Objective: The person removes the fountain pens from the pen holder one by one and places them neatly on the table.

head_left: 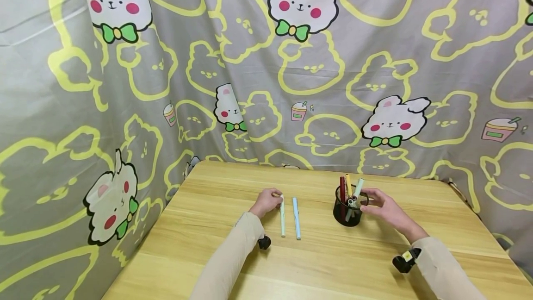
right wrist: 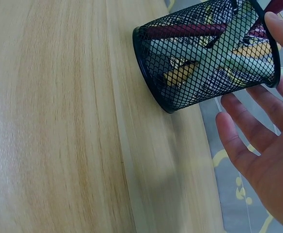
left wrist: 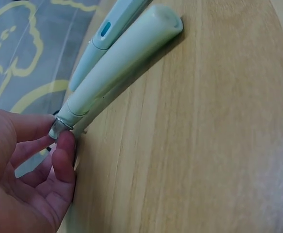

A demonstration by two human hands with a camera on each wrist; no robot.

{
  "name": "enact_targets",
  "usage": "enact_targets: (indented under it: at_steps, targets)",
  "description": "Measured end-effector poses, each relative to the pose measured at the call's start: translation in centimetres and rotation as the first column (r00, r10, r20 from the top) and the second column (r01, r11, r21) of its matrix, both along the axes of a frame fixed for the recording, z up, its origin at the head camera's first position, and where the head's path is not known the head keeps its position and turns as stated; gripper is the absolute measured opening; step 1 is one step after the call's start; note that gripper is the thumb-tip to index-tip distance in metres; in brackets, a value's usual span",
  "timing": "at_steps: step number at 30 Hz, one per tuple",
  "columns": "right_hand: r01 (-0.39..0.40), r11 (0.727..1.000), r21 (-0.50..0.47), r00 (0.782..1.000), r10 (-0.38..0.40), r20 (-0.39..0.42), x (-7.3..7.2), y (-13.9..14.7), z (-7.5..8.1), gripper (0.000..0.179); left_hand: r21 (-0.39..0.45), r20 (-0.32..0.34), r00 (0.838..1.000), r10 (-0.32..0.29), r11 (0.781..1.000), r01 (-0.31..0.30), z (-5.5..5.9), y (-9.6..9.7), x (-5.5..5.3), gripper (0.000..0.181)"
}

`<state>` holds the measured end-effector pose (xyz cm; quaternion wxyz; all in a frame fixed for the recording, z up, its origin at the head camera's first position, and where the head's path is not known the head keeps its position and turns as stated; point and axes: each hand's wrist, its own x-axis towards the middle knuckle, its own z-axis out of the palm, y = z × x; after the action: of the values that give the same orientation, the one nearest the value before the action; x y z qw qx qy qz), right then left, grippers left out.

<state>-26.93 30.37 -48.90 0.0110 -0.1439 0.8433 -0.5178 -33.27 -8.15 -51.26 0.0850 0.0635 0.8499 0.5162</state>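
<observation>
My left hand pinches the far end of a pale green pen between thumb and fingers; the left wrist view shows a shiny metal part at that end. Beside it, to the right, a light blue pen lies on the table. My right hand is at the right side of a black mesh pen holder. In the right wrist view its thumb touches the rim, while the other fingers spread loosely along the other side. Dark red, yellow and pale green pens stand in the holder.
All of this is on a wooden table. A grey curtain printed with white bears and yellow outlines hangs behind the table and along its left side. Black wrist cameras sit under both sleeves.
</observation>
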Motion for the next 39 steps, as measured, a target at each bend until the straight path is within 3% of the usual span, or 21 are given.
enact_targets:
  at_steps: [9,18,26,39]
  targets:
    - [-0.007,1.000,-0.008,1.000,0.006,-0.018,0.12,-0.15,0.09,0.064,-0.076,-0.039,0.999,-0.017,0.997,0.014,-0.10,0.10,-0.09,0.022]
    - [0.004,1.000,0.004,1.000,-0.004,-0.028,0.21,-0.19,-0.06,0.063,-0.116,-0.035,0.999,-0.036,0.993,0.032,-0.03,0.35,-0.10,0.019]
    - [0.003,1.000,-0.001,1.000,-0.003,-0.030,0.20,-0.30,-0.09,0.062,-0.224,-0.094,0.993,-0.072,0.973,0.049,0.07,0.67,0.00,0.016]
    - [0.014,1.000,0.018,1.000,-0.014,-0.015,0.20,-0.23,0.00,0.062,-0.202,-0.091,0.993,-0.077,0.978,0.057,0.08,0.38,-0.06,0.018]
